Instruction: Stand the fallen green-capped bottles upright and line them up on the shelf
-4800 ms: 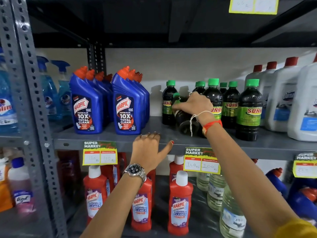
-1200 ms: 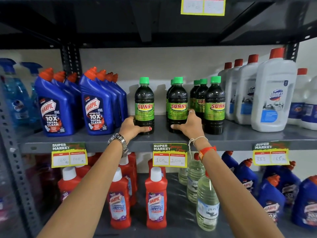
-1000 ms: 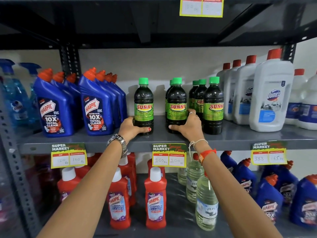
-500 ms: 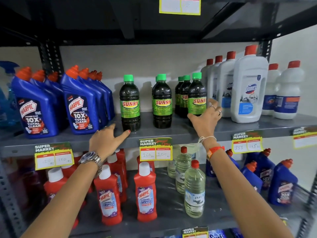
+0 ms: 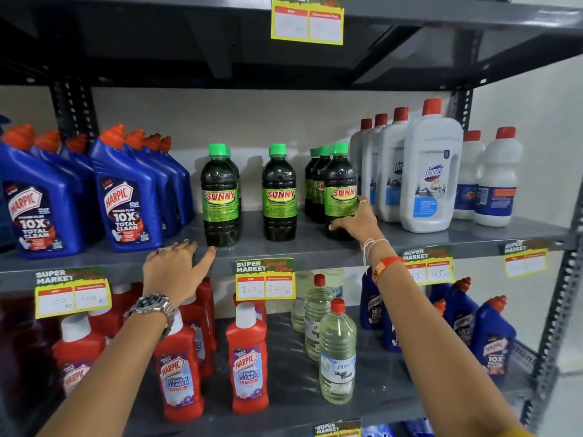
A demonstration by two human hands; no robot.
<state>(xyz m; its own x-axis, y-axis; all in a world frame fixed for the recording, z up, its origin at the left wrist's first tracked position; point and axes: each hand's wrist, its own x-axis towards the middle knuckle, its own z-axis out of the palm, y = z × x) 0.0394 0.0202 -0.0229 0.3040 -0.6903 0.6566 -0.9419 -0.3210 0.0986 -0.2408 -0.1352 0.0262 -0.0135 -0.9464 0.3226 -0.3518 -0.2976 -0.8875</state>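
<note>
Several dark Sunny bottles with green caps stand upright on the grey middle shelf [image 5: 315, 249]. The left bottle [image 5: 220, 197] has another close behind it. The middle bottle [image 5: 279, 193] stands alone. The right front bottle [image 5: 340, 181] has two more behind it. My right hand [image 5: 358, 220] wraps around the lower part of the right front bottle, thumb across its base. My left hand [image 5: 176, 271] rests on the shelf's front edge just left of the left bottle, fingers apart, holding nothing.
Blue Harpic bottles [image 5: 123, 197] fill the shelf to the left. White Domex bottles [image 5: 430, 171] stand close to the right of my right hand. Price tags [image 5: 265, 279] hang on the shelf edge. Red Harpic bottles [image 5: 249, 361] and clear bottles [image 5: 337, 354] stand on the shelf below.
My left hand let go of the left bottle and dropped to the shelf edge. My right hand moved from the middle bottle to the right front one.
</note>
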